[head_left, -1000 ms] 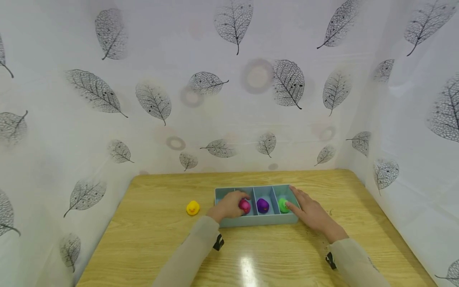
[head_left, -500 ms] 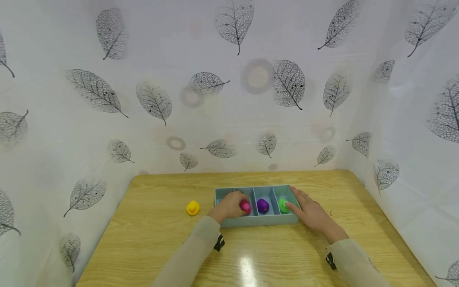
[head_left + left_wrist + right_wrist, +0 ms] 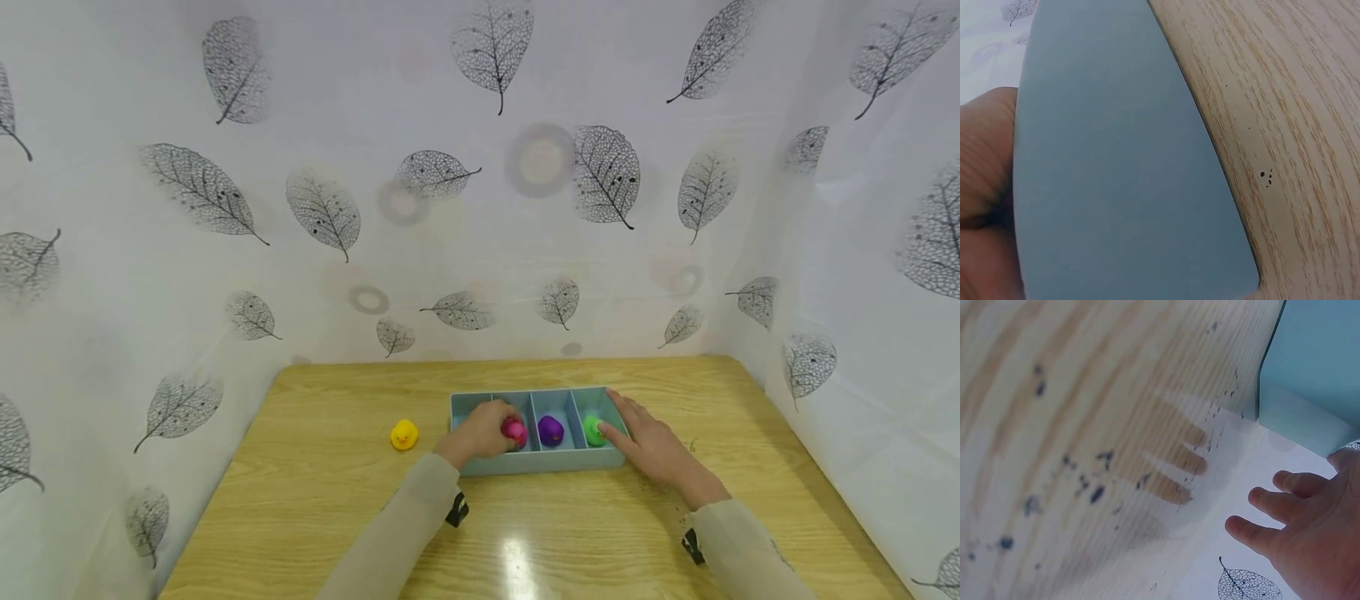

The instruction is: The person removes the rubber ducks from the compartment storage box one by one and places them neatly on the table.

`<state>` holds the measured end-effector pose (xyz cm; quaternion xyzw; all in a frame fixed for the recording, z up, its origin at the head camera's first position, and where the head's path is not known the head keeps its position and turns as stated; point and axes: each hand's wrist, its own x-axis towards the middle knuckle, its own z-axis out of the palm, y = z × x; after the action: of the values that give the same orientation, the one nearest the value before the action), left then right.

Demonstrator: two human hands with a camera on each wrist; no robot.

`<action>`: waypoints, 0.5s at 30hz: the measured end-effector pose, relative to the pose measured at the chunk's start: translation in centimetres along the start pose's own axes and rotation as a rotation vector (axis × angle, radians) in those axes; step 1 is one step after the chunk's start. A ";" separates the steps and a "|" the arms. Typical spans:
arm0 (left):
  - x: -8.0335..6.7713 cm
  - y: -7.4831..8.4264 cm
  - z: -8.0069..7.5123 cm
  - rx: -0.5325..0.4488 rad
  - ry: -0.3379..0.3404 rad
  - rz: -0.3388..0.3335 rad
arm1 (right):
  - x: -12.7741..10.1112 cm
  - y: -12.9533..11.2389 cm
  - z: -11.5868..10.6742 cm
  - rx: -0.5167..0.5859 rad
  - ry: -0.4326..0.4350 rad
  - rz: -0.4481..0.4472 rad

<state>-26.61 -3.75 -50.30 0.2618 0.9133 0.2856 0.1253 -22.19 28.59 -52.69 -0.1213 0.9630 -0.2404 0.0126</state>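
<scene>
A grey-blue box (image 3: 540,461) with several compartments stands on the table. My left hand (image 3: 480,429) reaches over its front wall and grips a pink rubber duck (image 3: 516,432) in the second compartment from the left. A purple rubber duck (image 3: 551,430) sits one compartment to the right, and a green rubber duck (image 3: 595,430) is in the rightmost one. Against the box's right end rests my right hand (image 3: 652,442), its fingers extended and its thumb over the rim near the green duck. The left wrist view has mostly the box's outer wall (image 3: 1116,150), which hides the left fingertips.
To the left of the box, a yellow rubber duck (image 3: 403,434) sits on the wooden table (image 3: 315,500). Hanging cloth (image 3: 480,250) printed with leaves encloses the back and both sides.
The left fingers have curled in a little round the pink duck, which has shifted and turned slightly. My right hand, the box and the other ducks stay as they were.
</scene>
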 end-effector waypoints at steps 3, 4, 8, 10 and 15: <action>-0.1 0.0 -0.1 -0.013 0.006 0.016 | 0.0 -0.1 -0.1 0.001 -0.001 0.003; -0.1 0.0 -0.1 -0.013 0.009 0.022 | 0.0 -0.1 -0.1 0.000 -0.002 0.004; -0.2 0.0 -0.1 -0.006 0.016 0.047 | 0.0 -0.1 -0.1 0.000 -0.007 0.007; -0.2 0.0 -0.1 -0.004 0.020 0.060 | -0.1 -0.1 -0.1 0.003 -0.008 0.008; -0.3 0.0 -0.2 -0.006 0.022 0.086 | -0.1 -0.1 -0.1 0.013 -0.009 0.009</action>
<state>-26.38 -4.00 -50.14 0.2974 0.9017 0.2963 0.1034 -22.11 28.54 -52.59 -0.1181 0.9619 -0.2459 0.0188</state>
